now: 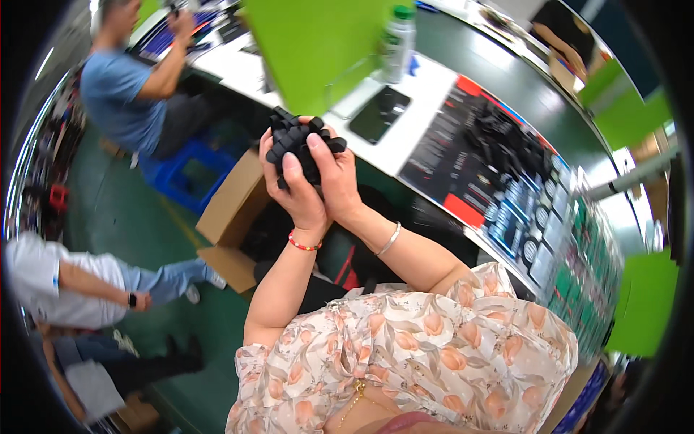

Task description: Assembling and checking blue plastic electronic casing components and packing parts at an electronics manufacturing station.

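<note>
Cupped together, my left hand [294, 197] and my right hand [335, 173] hold a heap of small black pieces [299, 145], short and rounded like caps. Both thumbs press on the heap from the near side. The fingers wrap around it and are partly hidden. My hands are raised in front of the table edge, near an open cardboard box [233, 202] on the left. A pile of similar dark pieces [517, 137] lies on a printed black and red mat [441, 155] to the right.
On the white table are a dark phone [380, 113] and a bottle with a green cap [397, 47], beside a green partition [303, 50]. Wrapped green parts [585, 275] stand at the right. People sit and stand at the left, one by a blue stool [189, 173].
</note>
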Demonstrator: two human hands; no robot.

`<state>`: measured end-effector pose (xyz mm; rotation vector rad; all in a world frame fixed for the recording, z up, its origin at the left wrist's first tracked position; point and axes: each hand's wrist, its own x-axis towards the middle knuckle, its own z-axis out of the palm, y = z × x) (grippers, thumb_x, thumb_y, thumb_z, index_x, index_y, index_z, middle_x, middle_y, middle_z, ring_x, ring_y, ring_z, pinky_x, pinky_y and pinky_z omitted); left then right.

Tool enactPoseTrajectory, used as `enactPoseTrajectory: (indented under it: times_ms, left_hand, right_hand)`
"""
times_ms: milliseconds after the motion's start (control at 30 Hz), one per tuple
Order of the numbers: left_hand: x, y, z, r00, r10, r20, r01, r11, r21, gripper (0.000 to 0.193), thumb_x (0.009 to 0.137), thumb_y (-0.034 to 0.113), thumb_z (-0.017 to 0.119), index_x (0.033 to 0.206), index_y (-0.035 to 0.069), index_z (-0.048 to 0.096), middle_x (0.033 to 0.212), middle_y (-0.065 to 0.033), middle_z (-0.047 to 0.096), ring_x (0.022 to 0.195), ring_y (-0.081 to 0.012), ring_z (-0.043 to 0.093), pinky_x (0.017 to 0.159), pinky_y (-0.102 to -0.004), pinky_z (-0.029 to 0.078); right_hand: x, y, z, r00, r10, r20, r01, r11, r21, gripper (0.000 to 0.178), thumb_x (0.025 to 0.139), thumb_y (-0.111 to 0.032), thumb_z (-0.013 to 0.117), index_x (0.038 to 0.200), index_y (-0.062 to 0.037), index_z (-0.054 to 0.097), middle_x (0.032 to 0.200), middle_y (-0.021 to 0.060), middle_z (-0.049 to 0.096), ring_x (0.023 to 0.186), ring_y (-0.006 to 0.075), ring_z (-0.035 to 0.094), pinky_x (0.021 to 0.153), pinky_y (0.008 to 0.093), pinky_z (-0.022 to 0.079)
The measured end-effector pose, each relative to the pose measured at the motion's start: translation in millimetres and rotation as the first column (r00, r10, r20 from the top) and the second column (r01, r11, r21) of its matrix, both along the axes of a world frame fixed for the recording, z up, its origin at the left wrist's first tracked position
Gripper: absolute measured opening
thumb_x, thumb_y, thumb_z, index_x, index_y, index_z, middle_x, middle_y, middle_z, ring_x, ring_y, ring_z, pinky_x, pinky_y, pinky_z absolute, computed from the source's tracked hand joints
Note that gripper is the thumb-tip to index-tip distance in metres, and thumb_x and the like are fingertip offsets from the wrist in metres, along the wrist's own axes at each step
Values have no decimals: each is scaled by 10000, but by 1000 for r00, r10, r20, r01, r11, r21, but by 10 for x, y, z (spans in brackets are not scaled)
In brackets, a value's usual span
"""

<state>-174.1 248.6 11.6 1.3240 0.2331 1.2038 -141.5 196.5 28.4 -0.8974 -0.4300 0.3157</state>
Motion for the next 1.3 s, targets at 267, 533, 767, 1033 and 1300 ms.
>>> enactPoseTrajectory:
  times_ms: [267,533,767,1033,1300]
  left_hand:
    - [1092,-1947,106,813,-581,-37,580,814,-44,382,965,209,573,1283,1,539,1349,-148,544,1241,-280,517,1092,-390,381]
    - [1512,-3617,-60,589,-799,-120,775,601,-198,380,966,260,638,1258,21,592,1293,-166,555,1199,-300,556,1044,-380,435]
    - [1656,-4021,-243,603,-728,-327,778,628,38,404,979,322,618,1288,63,592,1288,-179,547,1197,-326,554,1032,-394,445]
    - [1698,-3926,-411,731,-587,-347,682,615,395,465,887,95,633,1342,36,560,1382,-190,519,1300,-380,462,1133,-449,332]
    - [1585,-3511,-290,679,-613,-404,722,459,518,538,816,-1,650,1344,37,556,1404,-254,459,1286,-443,449,1101,-484,390]
  right_hand:
    - [743,-2038,186,768,-634,89,638,770,-18,293,1014,-175,558,1247,-18,639,1155,47,657,1057,118,594,945,275,478]
    - [1003,-3595,-10,451,-890,-72,873,457,-169,352,1012,-254,571,1251,-9,654,1176,66,675,1038,152,641,902,284,513]
    - [1153,-4195,-317,293,-955,42,866,246,-435,400,994,-322,602,1200,16,666,1117,98,672,993,207,652,880,327,519]
    - [1200,-4351,-533,157,-604,781,740,-452,-498,368,912,-318,670,1191,-80,698,1291,179,574,1158,377,580,990,463,476]
    - [1025,-4153,-154,480,-416,772,521,-573,-632,462,876,-390,698,1262,-138,676,1422,151,528,1244,389,542,985,489,492]
